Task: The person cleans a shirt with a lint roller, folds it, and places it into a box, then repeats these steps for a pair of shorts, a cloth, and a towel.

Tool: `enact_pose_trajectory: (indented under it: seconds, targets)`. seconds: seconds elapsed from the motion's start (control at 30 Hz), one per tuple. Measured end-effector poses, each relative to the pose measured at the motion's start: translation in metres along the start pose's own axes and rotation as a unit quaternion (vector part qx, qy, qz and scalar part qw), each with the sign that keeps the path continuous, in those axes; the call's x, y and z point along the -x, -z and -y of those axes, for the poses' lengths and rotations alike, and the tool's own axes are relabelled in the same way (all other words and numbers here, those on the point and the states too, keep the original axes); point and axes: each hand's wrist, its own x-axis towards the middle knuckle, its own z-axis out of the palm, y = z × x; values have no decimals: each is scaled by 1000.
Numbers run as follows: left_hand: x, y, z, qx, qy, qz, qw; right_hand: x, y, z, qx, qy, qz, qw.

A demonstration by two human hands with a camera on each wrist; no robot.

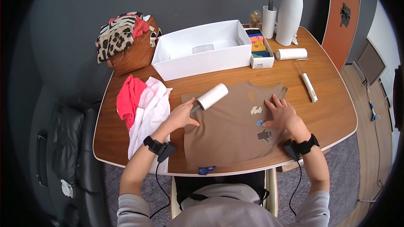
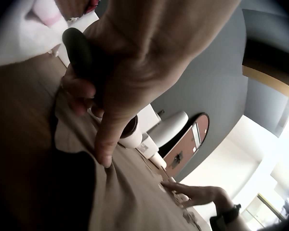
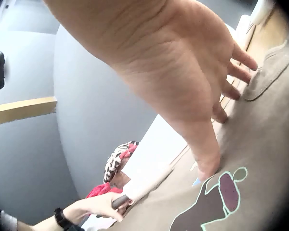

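A brown T-shirt (image 1: 223, 134) with printed patches lies spread on the wooden table. My left hand (image 1: 181, 115) grips the dark handle of a lint roller (image 1: 213, 96), whose white roll lies over the shirt's left part. In the left wrist view the handle's rounded end (image 2: 77, 50) sticks out of the grip, and the thumb reaches down to the fabric. With fingers spread, my right hand (image 1: 281, 112) rests on the shirt's right side, beside the printed patches. Its thumb (image 3: 209, 163) is at a small blue patch in the right wrist view.
Pink and white clothes (image 1: 149, 109) lie left of the shirt. Behind stand a brown bag (image 1: 134, 56) with garments on it, a large white box (image 1: 202, 63) and a small box (image 1: 263, 62) of folded, colourful items. A second roller (image 1: 309, 87), a white roll (image 1: 291, 54) and a vase (image 1: 289, 17) occupy the right.
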Motion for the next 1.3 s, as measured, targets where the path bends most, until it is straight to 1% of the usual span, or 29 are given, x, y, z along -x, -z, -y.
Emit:
enact_pose_trajectory:
  seconds: [0.07,0.1,0.13,0.17,0.2,0.23,0.3,0.4,0.47,0.57,0.7,0.73,0.8,0.9,0.93,1.0,1.03,1.07,1.13,1.23,1.3]
  targets:
    - [-9,3,2,32,7,-29,999,1,12,7,35,-14,40,998]
    - [-10,0,-6,0,-48,-103,994,-4,6,3,37,10,-2,999]
    - [-13,-3,-14,21,-4,-81,996,-8,3,-1,12,32,-44,998]
    - [-11,9,-45,43,41,-59,997,-13,3,-5,-13,56,-84,995]
    - [-12,11,-67,67,88,-37,993,-17,1,-8,-36,81,-123,988]
    - [-14,2,-76,31,55,-60,996,-22,-1,-10,-33,96,-100,990]
    - [-21,-10,-98,21,67,-59,996,-34,-2,-14,-20,129,-59,990]
    - [-29,-29,-109,20,56,-85,995,-38,2,-11,-23,92,48,994]
    - [-34,-39,-109,10,51,-109,993,-41,0,-11,-20,81,61,995]
    - [-35,-50,-104,-24,70,-147,986,-42,-2,-15,-32,91,50,994]
    - [-42,-52,-80,-82,99,-179,975,-36,4,-13,-46,92,51,993]
    - [-43,-51,-72,-94,121,-176,972,-36,5,-13,-52,92,50,993]
    - [-45,-43,-57,-92,139,-185,968,-36,2,-14,-47,96,39,993]
    - [-47,-31,-41,-86,159,-171,969,-38,-8,-21,-53,106,21,993]
    - [-48,-32,-43,-75,154,-170,970,-38,-10,-22,-65,109,13,992]
    - [-45,-26,-64,-55,147,-166,974,-38,-11,-20,-78,112,1,991]
    - [-43,-23,-80,-37,140,-140,980,-37,-10,-20,-78,111,-3,991]
    - [-43,-24,-95,-36,89,-146,985,-36,-9,-20,-76,109,-5,991]
    - [-49,-28,-118,7,57,-86,995,-36,-11,-19,-90,109,-4,990]
    - [-63,-44,-127,13,35,-73,997,-37,-12,-23,-108,109,-6,988]
    - [-67,-49,-122,8,41,-84,996,-36,-12,-24,-126,113,-10,986]
